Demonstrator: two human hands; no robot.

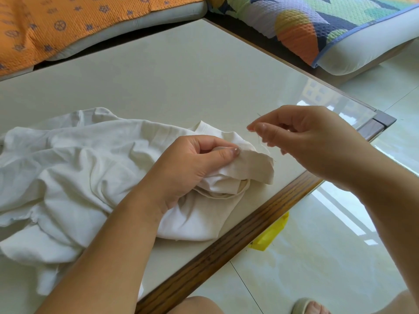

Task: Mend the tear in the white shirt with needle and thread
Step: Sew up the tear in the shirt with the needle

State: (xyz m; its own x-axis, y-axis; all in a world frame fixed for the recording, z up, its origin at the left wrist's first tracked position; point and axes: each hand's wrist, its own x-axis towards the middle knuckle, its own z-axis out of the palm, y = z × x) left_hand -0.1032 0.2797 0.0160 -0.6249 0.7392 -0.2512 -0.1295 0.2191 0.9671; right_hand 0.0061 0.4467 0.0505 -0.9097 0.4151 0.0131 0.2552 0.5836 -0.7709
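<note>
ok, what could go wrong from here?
1. The left hand pinches the white shirt right at the stitch site, so the next stitch may prick that hand.
2. The thread below the right hand looks slack and curls near the fold; it might knot or snag.
3. The thread is fine and faint against pale cloth, so it is easy to lose track of.

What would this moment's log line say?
left hand pinches white shirt fold | right hand pinches needle, raised beside fold
</note>
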